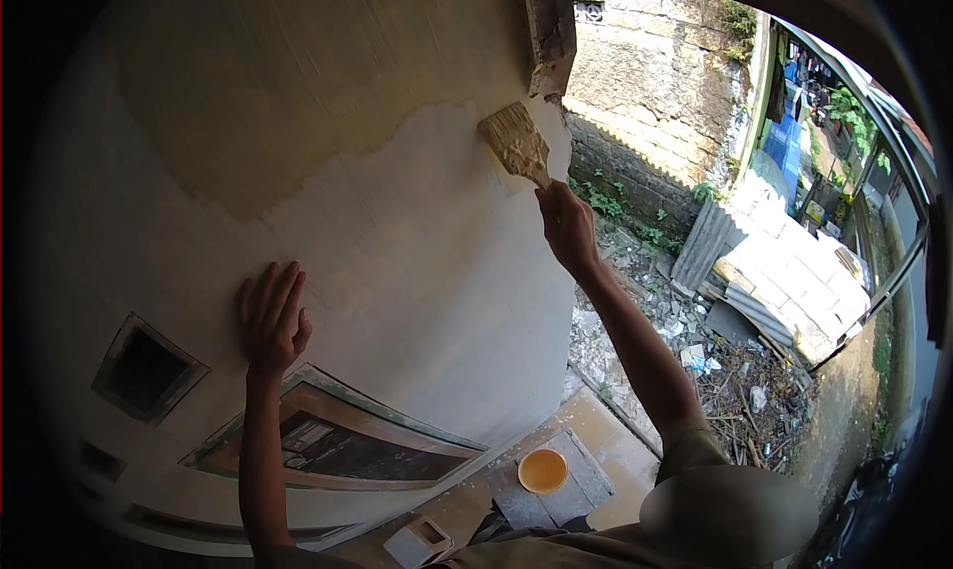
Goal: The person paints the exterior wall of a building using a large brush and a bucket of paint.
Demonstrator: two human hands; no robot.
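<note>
My right hand (569, 226) grips the handle of a wide paintbrush (517, 143), its bristles coated in yellowish paint and touching the wall near its right edge. A small yellowish patch shows on the white surface beneath the brush. My left hand (274, 316) lies against the white wall (417, 271) with spread fingers and holds nothing. Yellow-beige paint (283, 107) covers the upper part of the wall, with an uneven lower border. Far below, a round container of yellow-orange paint (542, 471) rests on a paint-spotted wooden surface (588, 487).
A framed window (372, 450) and a small square opening (145, 372) are in the wall below. A plastic stool-like object (418, 543) stands at the bottom. To the right are a weathered block wall (648, 70), corrugated sheets (702, 245), and rubble with debris (752, 405). A dark beam end (551, 33) juts above the brush.
</note>
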